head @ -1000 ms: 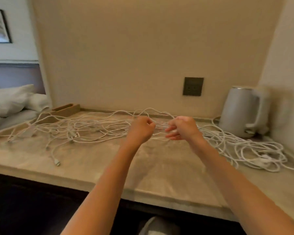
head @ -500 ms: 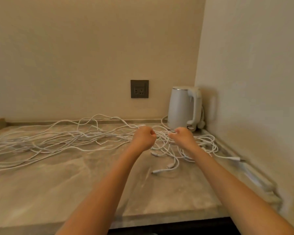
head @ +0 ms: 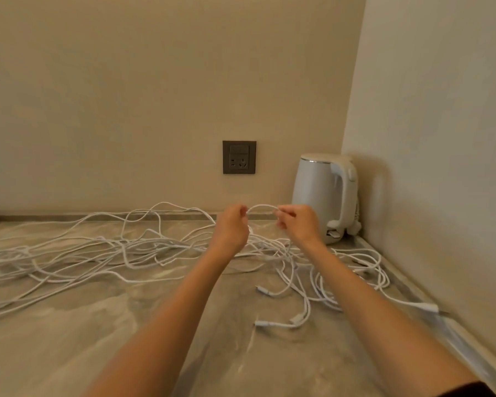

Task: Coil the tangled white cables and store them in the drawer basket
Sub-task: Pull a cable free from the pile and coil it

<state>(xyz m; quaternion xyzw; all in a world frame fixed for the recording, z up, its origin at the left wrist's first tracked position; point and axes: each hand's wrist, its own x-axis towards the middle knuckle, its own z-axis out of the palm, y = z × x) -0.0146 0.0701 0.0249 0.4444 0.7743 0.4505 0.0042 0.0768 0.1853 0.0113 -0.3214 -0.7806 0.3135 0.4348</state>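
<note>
two-handed now and lifted clear of the heap: pinches a short arc of cable (head: 262, 207) between left hand (head: 232, 227) and right hand (head: 297, 224), fingers (head: 241, 211) curled tight on it, where half a second ago sat low in the tangle. looks like one strand singled out to start a coil. leaves the white cables (head: 126, 250) sprawled over the worktop (head: 98, 339), far left to near right. runs close beside a kettle (head: 324, 196) at far right, under a socket (head: 239, 157). shows no drawer basket.
</note>
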